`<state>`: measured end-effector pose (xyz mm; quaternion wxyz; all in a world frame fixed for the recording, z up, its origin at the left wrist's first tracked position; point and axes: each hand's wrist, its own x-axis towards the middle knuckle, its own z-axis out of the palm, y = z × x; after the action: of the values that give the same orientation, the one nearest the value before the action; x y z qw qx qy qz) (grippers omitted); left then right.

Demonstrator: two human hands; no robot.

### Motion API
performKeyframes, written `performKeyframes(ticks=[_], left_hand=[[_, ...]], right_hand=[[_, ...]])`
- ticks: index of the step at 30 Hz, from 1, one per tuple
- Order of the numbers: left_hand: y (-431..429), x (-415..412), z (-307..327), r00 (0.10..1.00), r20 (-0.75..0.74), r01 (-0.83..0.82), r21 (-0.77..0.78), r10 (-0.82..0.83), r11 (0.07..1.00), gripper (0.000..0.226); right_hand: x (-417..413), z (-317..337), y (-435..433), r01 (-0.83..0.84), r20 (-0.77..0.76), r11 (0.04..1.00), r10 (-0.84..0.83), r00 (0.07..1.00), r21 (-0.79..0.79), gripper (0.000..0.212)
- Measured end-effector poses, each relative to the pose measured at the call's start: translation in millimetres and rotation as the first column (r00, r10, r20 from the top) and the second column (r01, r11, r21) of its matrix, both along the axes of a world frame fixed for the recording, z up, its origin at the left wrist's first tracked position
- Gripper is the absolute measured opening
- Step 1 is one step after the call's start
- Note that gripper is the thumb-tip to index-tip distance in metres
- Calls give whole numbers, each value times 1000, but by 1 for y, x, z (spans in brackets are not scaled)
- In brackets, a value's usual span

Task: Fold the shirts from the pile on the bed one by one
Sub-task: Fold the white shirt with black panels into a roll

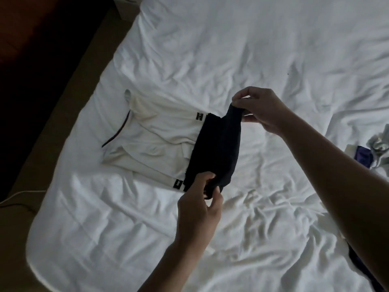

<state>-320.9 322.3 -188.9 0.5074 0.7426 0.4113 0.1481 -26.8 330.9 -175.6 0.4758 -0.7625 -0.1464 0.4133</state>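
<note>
1. Black garment [214,148]: centre of my view, stretched between both hands. Its left edge covers the right edge of the folded white shirt [151,142].
2. Left hand [200,207]: at 6 o'clock, pinching the garment's near end.
3. Right hand [261,108]: at 1 o'clock, pinching the far end.
4. Folded white shirt: flat at 9 o'clock, near the bed's left edge.
5. Bed [231,49]: I see rumpled open sheet from 11 to 2 o'clock.
6. Pile [379,148]: at 3 o'clock, cut by the frame.

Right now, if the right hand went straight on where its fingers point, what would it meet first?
Beyond the black garment the right hand pinches, probably the folded white shirt on the bed; depth unclear.
</note>
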Motion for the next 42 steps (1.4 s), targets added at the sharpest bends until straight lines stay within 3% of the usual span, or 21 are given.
performKeyframes(ticks=[3, 6, 9, 16, 21, 23, 27, 31, 35, 39, 42], left_hand=[[47, -23, 28, 984, 32, -169, -111, 173, 979, 15], [94, -47, 33, 951, 53, -297, -124, 305, 947, 7], [140, -71, 13, 932, 34, -359, -39, 360, 933, 5], [228, -108, -46, 865, -94, -502, -161, 493, 850, 5], [254, -120, -78, 804, -192, -593, -202, 562, 780, 9], [257, -121, -79, 798, -226, -597, -172, 558, 784, 5], [255, -111, -72, 832, -295, -551, -351, 470, 757, 51], [267, -105, -85, 871, -331, -488, -489, 364, 723, 59], [279, -107, -93, 891, -299, -451, -507, 341, 735, 36], [284, -106, -73, 921, -218, -385, -381, 323, 841, 14], [299, -89, -40, 942, -119, -334, -234, 314, 913, 10]], right_hand=[[-21, 10, 57, 17, 12, 999, -18, 1000, 36, 13], [-43, 8, 113, 46, 22, 998, -47, 999, 30, 25], [-66, -6, 167, 33, 64, 999, -31, 997, -34, 24], [-109, -61, 264, 1, 99, 980, 19, 995, -199, 13], [-123, -88, 277, -37, 59, 978, 50, 997, -206, 35], [-122, -90, 274, -64, 92, 981, 82, 992, -183, 37], [-114, -85, 272, -268, 388, 903, 391, 835, -335, 56], [-114, -87, 285, -431, 284, 785, 580, 764, -444, 67], [-112, -81, 296, -524, 182, 714, 656, 733, -465, 36], [-93, -69, 283, -451, 259, 794, 574, 777, -409, 23], [-78, -44, 258, -350, 330, 912, 404, 853, -212, 21]])
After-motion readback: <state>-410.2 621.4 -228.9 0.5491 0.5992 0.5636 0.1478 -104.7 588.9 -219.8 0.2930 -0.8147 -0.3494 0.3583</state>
